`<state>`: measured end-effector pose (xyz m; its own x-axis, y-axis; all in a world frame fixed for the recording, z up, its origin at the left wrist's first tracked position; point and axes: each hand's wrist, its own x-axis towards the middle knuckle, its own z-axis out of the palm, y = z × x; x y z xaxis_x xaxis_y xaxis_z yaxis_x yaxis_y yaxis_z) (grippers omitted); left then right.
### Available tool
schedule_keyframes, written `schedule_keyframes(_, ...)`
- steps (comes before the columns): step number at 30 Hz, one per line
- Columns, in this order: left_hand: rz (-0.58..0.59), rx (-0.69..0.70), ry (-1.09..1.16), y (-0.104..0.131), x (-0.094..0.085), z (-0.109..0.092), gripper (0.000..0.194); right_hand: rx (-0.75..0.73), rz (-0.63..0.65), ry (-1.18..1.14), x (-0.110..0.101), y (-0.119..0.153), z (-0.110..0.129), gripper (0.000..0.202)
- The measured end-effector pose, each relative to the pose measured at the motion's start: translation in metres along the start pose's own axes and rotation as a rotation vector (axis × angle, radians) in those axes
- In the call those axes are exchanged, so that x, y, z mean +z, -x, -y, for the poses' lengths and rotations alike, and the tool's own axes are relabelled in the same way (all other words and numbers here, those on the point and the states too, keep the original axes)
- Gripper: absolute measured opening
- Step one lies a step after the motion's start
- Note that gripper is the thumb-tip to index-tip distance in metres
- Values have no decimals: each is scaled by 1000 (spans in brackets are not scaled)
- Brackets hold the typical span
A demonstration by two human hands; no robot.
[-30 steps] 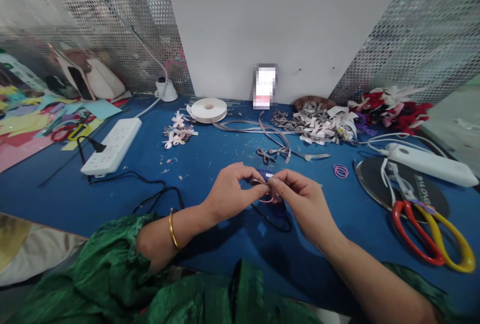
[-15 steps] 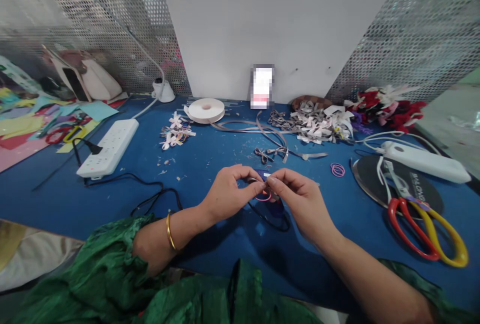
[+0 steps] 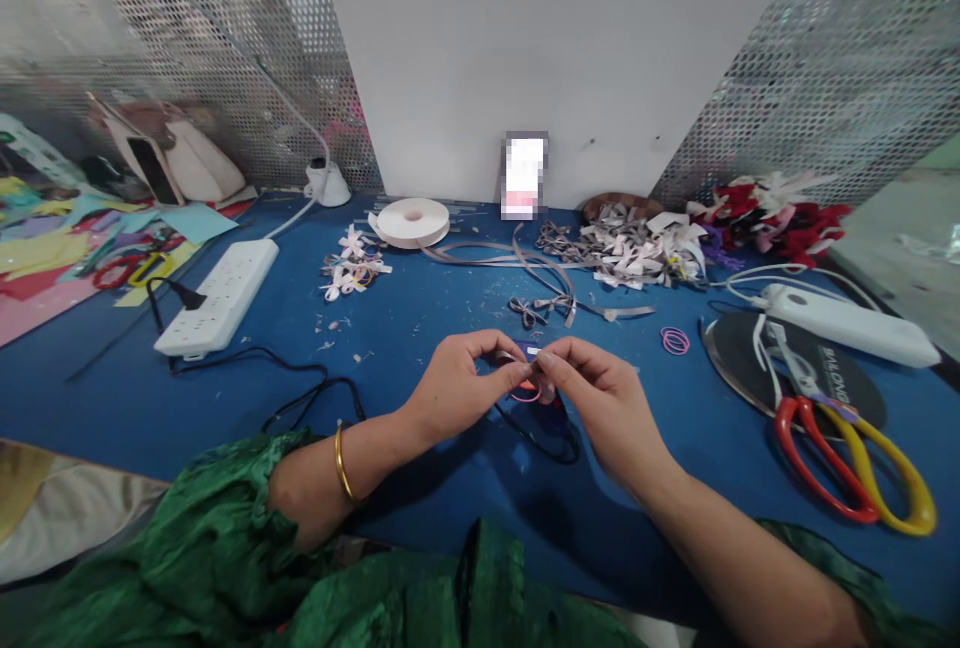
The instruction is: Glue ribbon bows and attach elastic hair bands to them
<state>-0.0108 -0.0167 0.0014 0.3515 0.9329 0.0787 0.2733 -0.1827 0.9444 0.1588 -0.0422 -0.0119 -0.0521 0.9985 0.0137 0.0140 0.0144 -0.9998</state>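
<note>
Both hands meet at the middle of the blue table, fingertips almost touching. My left hand (image 3: 469, 383) pinches a thin grey ribbon piece between thumb and index finger. Opposite it, my right hand (image 3: 600, 393) is closed in a pinch on the same small piece. A pink elastic band (image 3: 525, 396) hangs just under the fingertips. Behind the hands lies a dark blue device (image 3: 553, 416) with a black cord, partly covered by them. Beyond them are small grey bows (image 3: 527, 313) and a long grey ribbon (image 3: 551, 278). Pink elastic bands (image 3: 675, 340) lie to the right.
White ribbon roll (image 3: 412, 223) and a pile of small bows (image 3: 352, 263) stand back left. Power strips (image 3: 217, 298) lie on both sides. Red-and-yellow-handled scissors (image 3: 825, 418) rest on a dark disc at right, below a grey-white bow heap (image 3: 637, 246). A phone (image 3: 523, 175) leans against the board.
The hands stay in nearly the same place, still pinched together. The fingertips and the pink elastic band beneath them have shifted very slightly.
</note>
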Motion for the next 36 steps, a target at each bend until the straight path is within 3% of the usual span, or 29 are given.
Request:
schedule_keyframes(19,-14,-34,46,1,1,4,11,31,2,-20,1,0,0,31)
schedule_keyframes(24,-14,-67,143,-1,2,4,17,20,-49,-45,-2,-1,-1,28)
schedule_keyframes(31,-118,-47,138,-1,0,3,19,29,-69,-62,-4,-1,-5,28)
schedule_keyframes(36,-96,-52,246,-1,0,6,32,33,-66,-91,-4,-1,-4,30)
